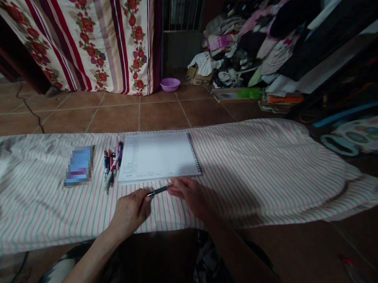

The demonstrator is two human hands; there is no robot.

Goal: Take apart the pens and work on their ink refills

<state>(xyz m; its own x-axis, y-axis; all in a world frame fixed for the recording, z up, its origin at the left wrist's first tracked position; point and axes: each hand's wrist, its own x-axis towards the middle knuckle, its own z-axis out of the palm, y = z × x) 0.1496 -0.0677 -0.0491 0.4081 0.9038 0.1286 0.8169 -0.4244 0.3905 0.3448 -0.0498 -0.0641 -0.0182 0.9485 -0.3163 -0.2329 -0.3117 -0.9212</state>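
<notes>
Early on, by the look of it: pen (160,190) in the hands but not yet on paper. Notebook (159,155) lying open in the middle of the frame, page mostly bare, w/ small print down its left edge only. No fresh marks to be seen, tho too dim to be sure. Writing, if any, all left to do.

Low in the middle: left hand (131,210) pinched shut on the left end of the pen. Right hand (192,195) just right of it, fingertips at the pen's other end. Gripping or only touching? Can't tell. Hands close together, joined by the pen, which sits level btw. them, just below the notebook's bottom edge and not touching it.

Left of the notebook: pen bunch (112,162), side by side, well apart from the hands. Further left, a blurred blue thing (78,166). All of it on a striped cloth (256,163) spread across the tiled floor (118,115).

Up top: flower sheet (101,40) hanging at upper left, purple bowl (170,84) on the floor beside it, big heap of clothes (235,50) at upper right.
</notes>
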